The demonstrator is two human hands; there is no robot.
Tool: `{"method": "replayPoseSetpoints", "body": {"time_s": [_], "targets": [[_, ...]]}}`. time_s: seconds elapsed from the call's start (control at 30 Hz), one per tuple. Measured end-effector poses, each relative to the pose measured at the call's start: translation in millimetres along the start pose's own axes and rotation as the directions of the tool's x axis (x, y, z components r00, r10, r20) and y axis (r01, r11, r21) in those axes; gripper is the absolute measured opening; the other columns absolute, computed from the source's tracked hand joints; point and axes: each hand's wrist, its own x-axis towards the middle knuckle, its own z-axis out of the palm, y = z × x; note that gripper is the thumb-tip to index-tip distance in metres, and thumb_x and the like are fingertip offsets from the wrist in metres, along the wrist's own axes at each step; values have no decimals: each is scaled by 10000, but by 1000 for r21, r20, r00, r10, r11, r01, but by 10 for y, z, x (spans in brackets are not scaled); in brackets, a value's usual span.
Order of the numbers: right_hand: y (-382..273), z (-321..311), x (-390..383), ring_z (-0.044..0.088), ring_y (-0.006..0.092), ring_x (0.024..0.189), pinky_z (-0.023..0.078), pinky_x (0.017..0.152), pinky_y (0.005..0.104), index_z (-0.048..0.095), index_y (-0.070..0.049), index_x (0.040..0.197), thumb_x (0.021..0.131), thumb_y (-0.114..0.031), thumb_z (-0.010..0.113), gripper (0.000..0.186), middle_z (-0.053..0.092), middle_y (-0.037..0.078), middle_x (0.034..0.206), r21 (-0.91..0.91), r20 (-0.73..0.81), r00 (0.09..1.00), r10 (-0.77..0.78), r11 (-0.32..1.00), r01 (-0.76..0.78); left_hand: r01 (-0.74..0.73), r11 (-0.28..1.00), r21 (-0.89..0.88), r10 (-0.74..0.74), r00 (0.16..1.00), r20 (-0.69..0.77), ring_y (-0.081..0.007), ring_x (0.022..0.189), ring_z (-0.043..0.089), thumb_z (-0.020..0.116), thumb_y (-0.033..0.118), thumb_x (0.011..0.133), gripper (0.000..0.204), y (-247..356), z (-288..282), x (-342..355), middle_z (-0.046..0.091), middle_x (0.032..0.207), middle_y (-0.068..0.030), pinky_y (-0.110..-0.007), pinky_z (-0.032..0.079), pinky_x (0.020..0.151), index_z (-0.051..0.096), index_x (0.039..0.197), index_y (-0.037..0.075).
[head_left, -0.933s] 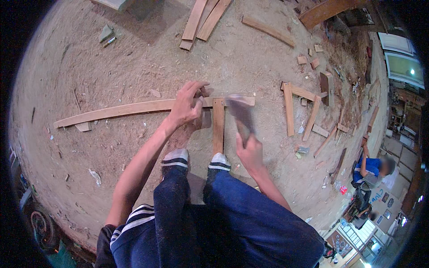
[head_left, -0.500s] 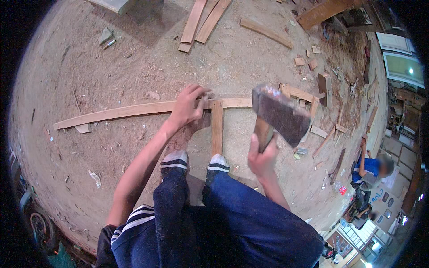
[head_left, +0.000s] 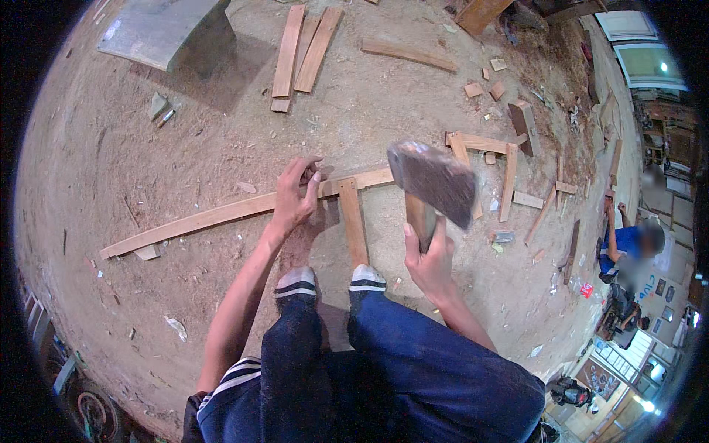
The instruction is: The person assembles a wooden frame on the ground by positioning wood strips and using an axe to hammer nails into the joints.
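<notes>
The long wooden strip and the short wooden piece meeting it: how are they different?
The long strip runs across the view; the short piece runs toward the right foot. The long strip is much longer than the short piece. The left hand is over the long strip, no hand over the short piece. Both are bare wood.

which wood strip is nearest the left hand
The long strip passing beneath the left hand; no other does, and the short strip meeting it lies farther right.

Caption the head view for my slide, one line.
Right hand grips a broad-headed axe; left hand is at a long wooden strip on dusty ground.
</notes>
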Motion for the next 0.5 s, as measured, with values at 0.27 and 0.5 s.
{"method": "replayPoseSetpoints", "body": {"time_s": [0.27, 0.5], "targets": [[511, 390, -183, 682, 452, 622, 549, 526, 506, 561, 76, 1223, 976, -332, 621, 481, 661, 252, 679, -215, 310, 951, -4, 974, 75, -78, 995, -59, 76, 996, -37, -214, 724, 563, 604, 33, 889, 263, 62, 86, 41, 576, 848, -135, -328, 461, 664, 644, 1147, -4], [548, 479, -101, 653, 423, 520, 513, 448, 498, 548, 75, 1209, 1003, -319, 591, 447, 607, 223, 560, -215, 284, 959, 29, 976, 34, -42, 999, -29, 42, 999, 3, -207, 773, 588, 588, 31, 895, 279, 25, 85, 46, 600, 878, -121, -330, 479, 710, 638, 1168, 4]]}}
